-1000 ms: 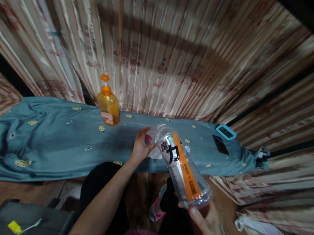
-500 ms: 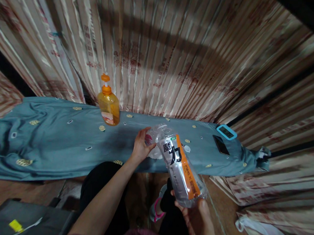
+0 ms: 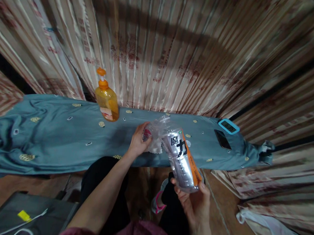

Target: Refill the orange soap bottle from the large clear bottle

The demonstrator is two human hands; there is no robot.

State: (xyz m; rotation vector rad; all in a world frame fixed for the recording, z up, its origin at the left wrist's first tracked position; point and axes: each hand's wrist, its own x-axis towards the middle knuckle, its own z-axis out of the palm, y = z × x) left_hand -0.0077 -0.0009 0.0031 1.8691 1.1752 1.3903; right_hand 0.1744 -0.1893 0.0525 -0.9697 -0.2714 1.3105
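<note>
A clear plastic drink bottle [image 3: 180, 153] with a silver and orange label lies tilted between my hands, neck toward the table. My right hand [image 3: 192, 200] cups its base from below. My left hand [image 3: 138, 141] grips the neck end, fingers closed around it, together with something white and crumpled [image 3: 155, 147] under the neck. Both hands hover at the front edge of a table draped in a teal cloth [image 3: 53, 140].
An orange pump bottle [image 3: 106, 101] stands at the table's back edge. A dark phone [image 3: 222, 139] and a blue-framed device [image 3: 228, 126] lie at the right end. Striped curtains hang behind. A dark case [image 3: 28, 217] sits on the floor at lower left.
The bottle has turned about its axis, so less orange label shows. My right hand has shifted up and left under its base. The view has tipped slightly.
</note>
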